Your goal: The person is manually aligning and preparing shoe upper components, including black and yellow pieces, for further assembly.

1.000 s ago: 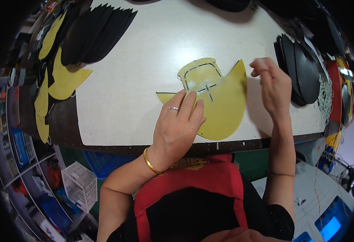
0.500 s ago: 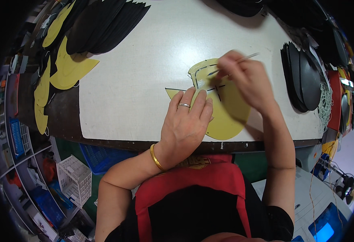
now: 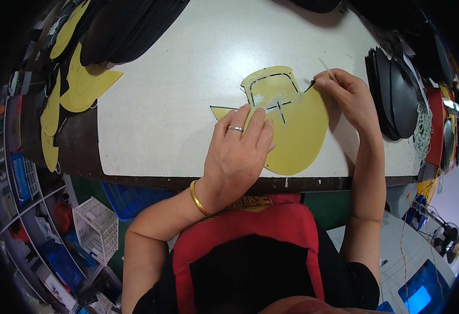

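Observation:
A yellow flat pattern piece lies on the white table top, with dark dashes in an arched outline and a small cross on it. A shiny patch, like clear film or tape, covers part of its upper area. My left hand rests flat on the pattern's left side, fingers stretched out. At the pattern's upper right my right hand pinches a thin pen with a pale barrel. Its dark tip meets the notch edge beside the arched part, though exact contact is hard to tell.
Black cut pieces are stacked at the upper left and at the right, beside a tangle of pale thread. Yellow patterns hang over the table's left side. Below stand a white basket and a blue crate.
My right hand has moved right with the pen, from inside the arched outline to the notch at the pattern's right edge. My left hand stays on the pattern. The whole view has shifted slightly.

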Tool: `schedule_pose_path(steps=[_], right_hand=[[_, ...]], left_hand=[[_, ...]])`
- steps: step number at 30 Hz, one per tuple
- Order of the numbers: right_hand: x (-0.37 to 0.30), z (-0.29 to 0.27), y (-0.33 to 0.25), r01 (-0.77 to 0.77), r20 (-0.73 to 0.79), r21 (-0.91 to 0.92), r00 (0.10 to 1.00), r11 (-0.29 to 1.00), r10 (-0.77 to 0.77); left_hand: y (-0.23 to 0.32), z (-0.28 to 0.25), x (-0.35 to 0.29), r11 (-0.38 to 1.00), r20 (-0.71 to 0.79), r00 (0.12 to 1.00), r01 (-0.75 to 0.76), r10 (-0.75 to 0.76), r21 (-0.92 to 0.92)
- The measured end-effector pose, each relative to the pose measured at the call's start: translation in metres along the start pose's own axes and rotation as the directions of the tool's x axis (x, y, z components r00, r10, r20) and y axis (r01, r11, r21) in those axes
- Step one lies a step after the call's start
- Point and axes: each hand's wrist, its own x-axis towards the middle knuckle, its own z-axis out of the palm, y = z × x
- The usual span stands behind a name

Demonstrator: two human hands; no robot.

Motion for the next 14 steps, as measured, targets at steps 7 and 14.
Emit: schedule_pose_path(steps=[7, 14], right_hand=[[-0.004, 0.008, -0.007, -0.101, -0.083, -0.134, 0.992, 0.986, 0.091], [-0.006, 0.010, -0.014, -0.089, -0.106, -0.266, 0.992, 0.960, 0.062]], left_hand=[[-0.002, -0.001, 0.000, 1.000, 0.005, 1.000, -0.011, 0.011, -0.005], [-0.002, -0.001, 0.001, 1.000, 0.009, 1.000, -0.011, 0.011, -0.008]])
